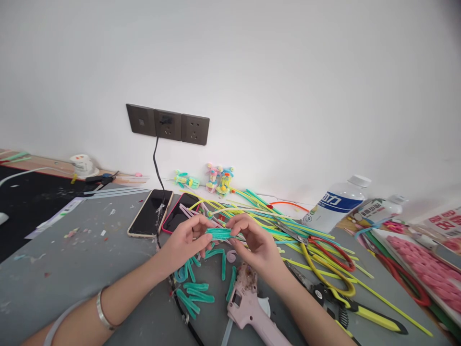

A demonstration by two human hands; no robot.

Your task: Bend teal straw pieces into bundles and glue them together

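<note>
Between both hands is a small bundle of teal pipe cleaner pieces (pixel 219 234), lying side by side. My left hand (pixel 189 235) pinches its left end, and my right hand (pixel 250 238) has fingers closed at its right end. Just below lie more cut and folded teal pipe cleaners (pixel 196 293) and a pale purple coil (pixel 231 255). A pink hot glue gun (pixel 248 307), with brown residue around its nozzle, rests under my right wrist.
Long yellow and green pipe cleaners (pixel 259 211), scissors (pixel 317 259) and yellow-handled pliers (pixel 345 302) lie to the right. Two phones (pixel 150 214) and a black cord (pixel 158 192) are left. Small pipe-cleaner figures (pixel 219 180) and a bottle (pixel 334 204) stand near the wall.
</note>
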